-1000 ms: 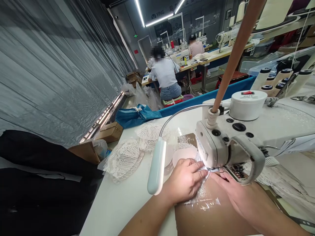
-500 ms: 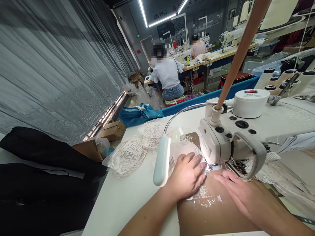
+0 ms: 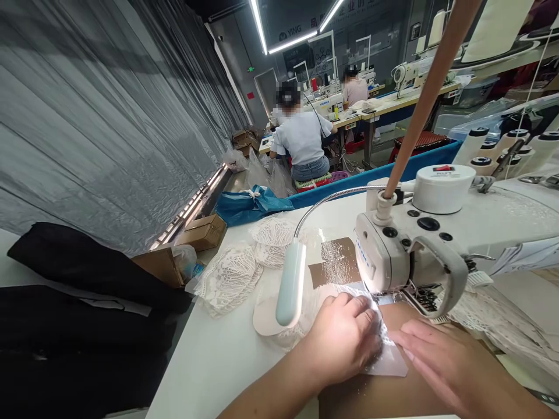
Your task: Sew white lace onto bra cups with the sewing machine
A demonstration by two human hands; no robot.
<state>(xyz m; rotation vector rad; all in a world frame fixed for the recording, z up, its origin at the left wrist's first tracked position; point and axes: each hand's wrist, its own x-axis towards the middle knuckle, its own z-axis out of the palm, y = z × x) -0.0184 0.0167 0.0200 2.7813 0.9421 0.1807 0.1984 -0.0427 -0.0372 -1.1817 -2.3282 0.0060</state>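
Note:
White lace fabric (image 3: 386, 331) lies under the head of a white sewing machine (image 3: 379, 250), over a brown surface. My left hand (image 3: 347, 334) presses down on the lace just left of the needle area, its fingers bent and bunched on the fabric. From the right, my right hand (image 3: 430, 349) touches the fabric's edge with its fingers stretched out together, thumb side up. A pale sheet (image 3: 391, 364) shows between the two hands. Beside my left wrist lies a pale rounded cup piece (image 3: 266, 314) with lace.
A green-white lamp (image 3: 290, 285) on a bent metal neck hangs left of the machine. Lace pieces (image 3: 229, 279) lie on the white table (image 3: 196, 372). Thread cones (image 3: 471, 145) stand at the right. Two people sit at machines farther back; a blue bag (image 3: 248, 203) lies behind the table.
The lace and pale cup piece have shifted left and toward me. My left hand has moved slightly right and nearer, its fingers more curled. More brown surface shows behind it.

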